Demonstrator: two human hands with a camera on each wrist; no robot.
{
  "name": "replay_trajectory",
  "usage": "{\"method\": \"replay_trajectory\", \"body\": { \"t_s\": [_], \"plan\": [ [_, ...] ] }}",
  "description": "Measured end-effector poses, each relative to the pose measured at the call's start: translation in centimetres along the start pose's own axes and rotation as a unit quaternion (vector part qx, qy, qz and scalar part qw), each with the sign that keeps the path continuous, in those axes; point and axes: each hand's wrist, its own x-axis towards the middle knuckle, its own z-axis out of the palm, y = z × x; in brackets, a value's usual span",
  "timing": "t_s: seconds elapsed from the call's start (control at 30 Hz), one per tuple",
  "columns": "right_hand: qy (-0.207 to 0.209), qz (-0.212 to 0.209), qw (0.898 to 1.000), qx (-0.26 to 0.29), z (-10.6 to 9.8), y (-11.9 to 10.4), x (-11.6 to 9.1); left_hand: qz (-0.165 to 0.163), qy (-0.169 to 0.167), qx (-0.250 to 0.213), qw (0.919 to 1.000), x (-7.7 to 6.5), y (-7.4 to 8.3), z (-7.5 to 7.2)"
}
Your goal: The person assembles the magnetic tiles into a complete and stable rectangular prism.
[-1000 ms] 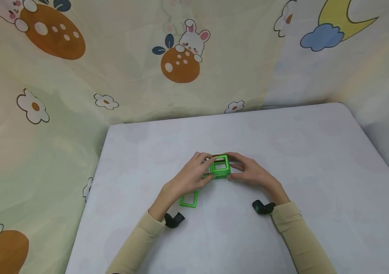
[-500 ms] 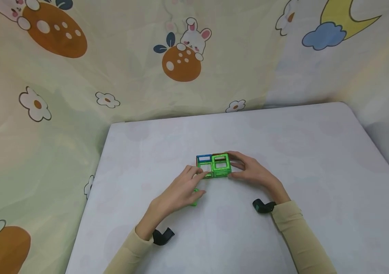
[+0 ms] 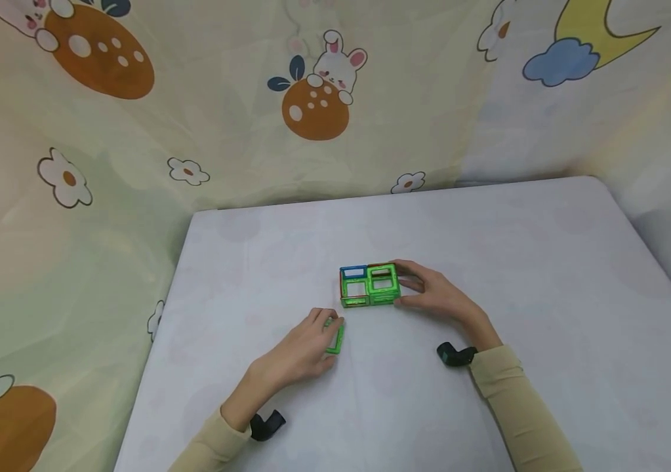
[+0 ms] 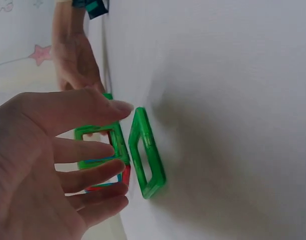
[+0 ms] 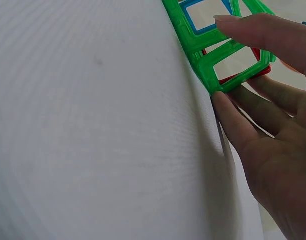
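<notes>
A small structure of square magnetic tiles, in green, blue and red, stands near the middle of the table. My right hand grips its right end, with the thumb on one side and fingertips against the end tile in the right wrist view. A loose green magnetic tile lies in front of the structure, partly covered by my left hand. In the left wrist view the thumb and lightly bent fingers of that hand are spread beside the loose tile, with a gap visible between.
The white table spreads out around the hands. Behind and to the sides hangs a cartoon-print curtain. Dark wrist cameras sit at both sleeve cuffs.
My left hand has come off the left side of the tile structure and moved down and left to the loose green tile. The right hand stays at the structure's right end.
</notes>
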Motion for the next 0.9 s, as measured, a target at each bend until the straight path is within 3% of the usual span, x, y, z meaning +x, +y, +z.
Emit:
{"method": "replay_trajectory", "body": {
  "t_s": [0.47,0.9],
  "plan": [
    [0.0,-0.005,1.0,0.004,-0.03,-0.05,0.02,0.023,0.014,0.045,0.9986,0.19,0.34,0.71],
    [0.002,-0.001,1.0,0.008,0.01,0.0,0.03,0.0,0.015,0.009,0.9998,0.61,0.0,1.03]
  ]
}}
